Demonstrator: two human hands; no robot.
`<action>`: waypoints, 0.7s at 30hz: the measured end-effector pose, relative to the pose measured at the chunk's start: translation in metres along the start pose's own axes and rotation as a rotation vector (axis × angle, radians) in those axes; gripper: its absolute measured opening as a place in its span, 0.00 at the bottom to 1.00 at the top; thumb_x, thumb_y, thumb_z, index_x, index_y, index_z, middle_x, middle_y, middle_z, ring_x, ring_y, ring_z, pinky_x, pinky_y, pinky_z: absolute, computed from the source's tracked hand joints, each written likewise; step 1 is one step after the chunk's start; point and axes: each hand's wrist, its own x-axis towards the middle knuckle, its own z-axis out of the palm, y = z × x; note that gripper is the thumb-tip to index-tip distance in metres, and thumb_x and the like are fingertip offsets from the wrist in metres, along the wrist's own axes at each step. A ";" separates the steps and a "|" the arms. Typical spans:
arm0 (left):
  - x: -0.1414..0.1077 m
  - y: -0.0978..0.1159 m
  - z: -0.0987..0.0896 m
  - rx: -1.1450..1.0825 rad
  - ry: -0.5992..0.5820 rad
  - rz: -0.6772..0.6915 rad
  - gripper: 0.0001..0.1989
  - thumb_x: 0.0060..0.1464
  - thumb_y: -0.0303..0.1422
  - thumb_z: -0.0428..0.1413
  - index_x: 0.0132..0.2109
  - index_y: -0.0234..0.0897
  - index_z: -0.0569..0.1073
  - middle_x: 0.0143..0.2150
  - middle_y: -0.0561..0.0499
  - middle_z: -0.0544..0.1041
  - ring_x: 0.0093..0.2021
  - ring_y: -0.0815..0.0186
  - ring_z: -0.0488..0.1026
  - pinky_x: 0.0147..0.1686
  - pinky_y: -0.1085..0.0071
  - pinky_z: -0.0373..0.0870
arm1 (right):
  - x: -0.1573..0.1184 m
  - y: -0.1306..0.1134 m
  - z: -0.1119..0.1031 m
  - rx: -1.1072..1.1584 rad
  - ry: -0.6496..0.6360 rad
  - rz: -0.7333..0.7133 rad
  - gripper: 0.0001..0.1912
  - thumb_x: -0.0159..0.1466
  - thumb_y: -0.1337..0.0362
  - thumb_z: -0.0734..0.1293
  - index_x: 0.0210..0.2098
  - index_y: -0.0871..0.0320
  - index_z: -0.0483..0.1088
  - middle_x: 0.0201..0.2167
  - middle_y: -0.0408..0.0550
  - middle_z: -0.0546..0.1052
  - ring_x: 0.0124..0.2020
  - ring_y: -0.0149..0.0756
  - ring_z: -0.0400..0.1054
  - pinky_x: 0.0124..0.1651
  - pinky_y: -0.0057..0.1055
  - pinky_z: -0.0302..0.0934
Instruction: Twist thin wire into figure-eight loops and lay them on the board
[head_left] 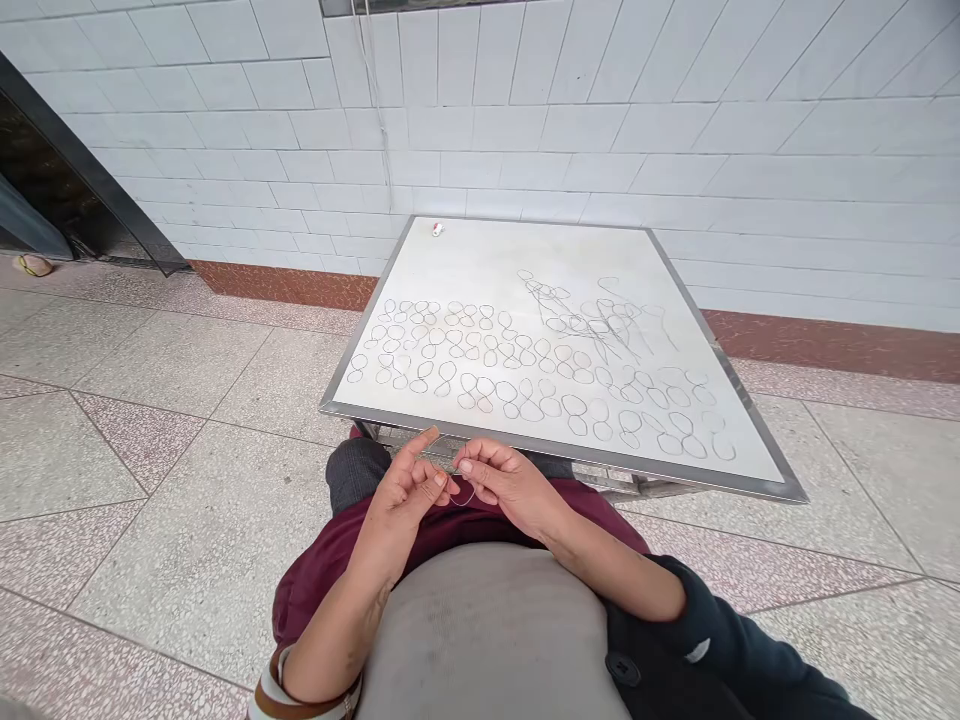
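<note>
Close to my body, below the table's front edge, a thin wire (463,503) curves in a loop between my two hands. My left hand (405,490) pinches one side of it between thumb and fingers, the index finger raised. On the other side, my right hand (506,480) grips the wire with thumb and forefinger. The fingertips hide part of the wire. On the white table (480,255) ahead lie rows of thin wires bent into figure-eights (575,415). Behind them, toward the right, sits a loose tangle of longer wires (600,325).
A small white and red object (438,230) rests at the table's far left corner. Metal edging (555,450) frames the tabletop. Behind stands a white tiled wall (517,150) with a hanging cord (382,120). At far left, a person's foot (33,265) shows by a dark doorway.
</note>
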 end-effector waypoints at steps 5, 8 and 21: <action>-0.001 -0.005 0.003 -0.057 0.021 0.001 0.25 0.58 0.35 0.58 0.62 0.42 0.65 0.34 0.54 0.74 0.38 0.69 0.71 0.44 0.70 0.65 | 0.001 0.002 0.003 0.137 0.076 0.031 0.11 0.59 0.56 0.72 0.31 0.57 0.72 0.22 0.38 0.63 0.24 0.26 0.52 0.23 0.25 0.42; -0.001 -0.006 0.004 -0.081 0.040 -0.008 0.25 0.56 0.34 0.60 0.60 0.42 0.67 0.34 0.54 0.75 0.38 0.69 0.72 0.46 0.69 0.66 | 0.001 0.001 0.005 0.144 0.085 0.043 0.11 0.59 0.56 0.73 0.30 0.57 0.72 0.22 0.39 0.64 0.24 0.26 0.52 0.23 0.25 0.42; -0.002 -0.006 0.006 -0.070 0.082 -0.011 0.26 0.56 0.34 0.60 0.61 0.41 0.67 0.37 0.51 0.77 0.40 0.68 0.72 0.46 0.69 0.67 | -0.001 -0.003 0.002 0.135 0.122 -0.013 0.13 0.58 0.53 0.72 0.31 0.56 0.73 0.28 0.41 0.68 0.26 0.27 0.55 0.24 0.25 0.45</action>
